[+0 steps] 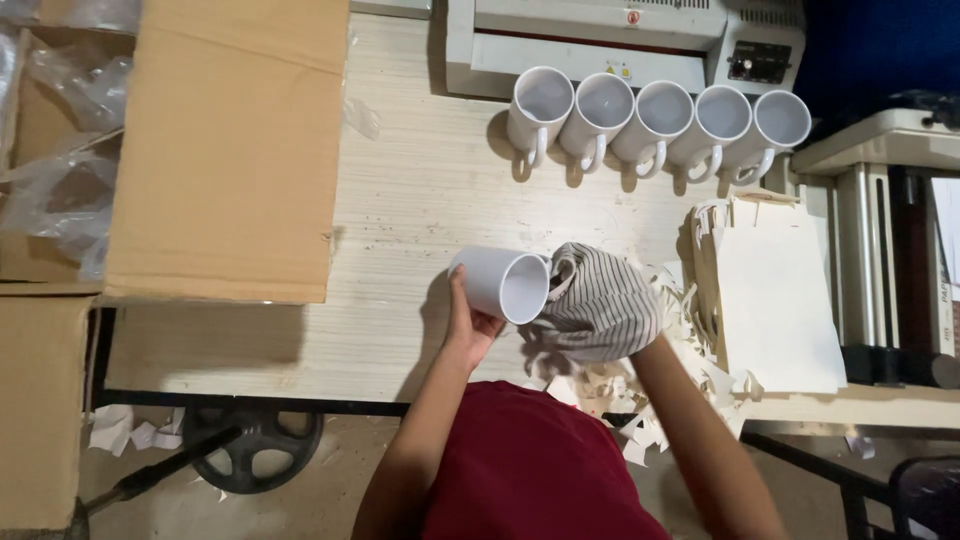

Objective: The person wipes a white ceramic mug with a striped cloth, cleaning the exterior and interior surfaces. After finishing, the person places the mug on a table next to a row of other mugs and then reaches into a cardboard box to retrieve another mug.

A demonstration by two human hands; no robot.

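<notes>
My left hand (466, 322) grips a plain white mug (497, 282) from below, tilted on its side with the mouth facing right. My right hand is wrapped inside a striped grey-and-white cloth (598, 303) that presses against the mug's rim; the hand itself is hidden under the fabric. Both are held just above the front edge of a light wooden table (400, 230).
Several white mugs (655, 118) stand in a row at the back, before a grey machine (620, 40). A stack of paper bags (775, 295) and paper scraps (640, 400) lie at right. Open cardboard boxes (225, 140) with plastic wrap sit at left.
</notes>
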